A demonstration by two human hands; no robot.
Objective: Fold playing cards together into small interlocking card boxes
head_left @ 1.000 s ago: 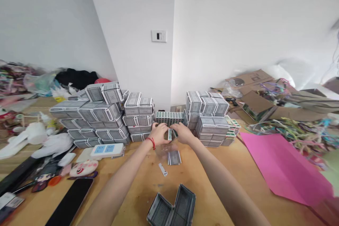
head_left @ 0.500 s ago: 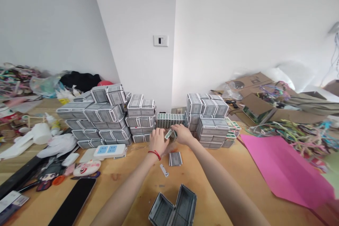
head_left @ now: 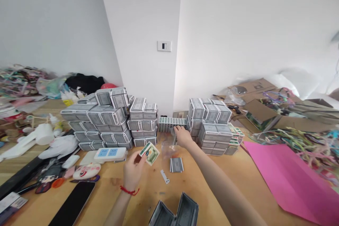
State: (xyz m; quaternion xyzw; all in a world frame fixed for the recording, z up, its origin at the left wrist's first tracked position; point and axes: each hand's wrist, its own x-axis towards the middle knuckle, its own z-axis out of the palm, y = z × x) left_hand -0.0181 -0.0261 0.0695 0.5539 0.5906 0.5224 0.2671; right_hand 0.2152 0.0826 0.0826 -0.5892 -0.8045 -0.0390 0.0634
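Note:
My left hand (head_left: 133,172), with a red string on its wrist, grips a green-and-white picture card (head_left: 150,154) between thumb and fingers, tilted above the table. Farther back, my right hand (head_left: 182,136) is bent with fingers pressed together in front of a row of upright green-edged cards (head_left: 172,121). What those fingers hold is hidden. Clear plastic (head_left: 168,149) lies just below my right hand. Closer to me are a small stack of grey-backed cards (head_left: 176,165) and a white card strip (head_left: 164,176). An open box folded from grey cards (head_left: 186,209) stands at the bottom edge.
Stacked grey card blocks rise on the left (head_left: 106,120) and right (head_left: 214,127). A white power strip (head_left: 111,153), a phone (head_left: 72,203) and craft bits lie left. To the right are a pink sheet (head_left: 288,176), fuzzy coloured stems (head_left: 291,139) and a cardboard box (head_left: 267,114).
My left hand has parted from my right and come left and nearer, carrying the picture card. My right hand stays by the upright row. The view has shifted slightly.

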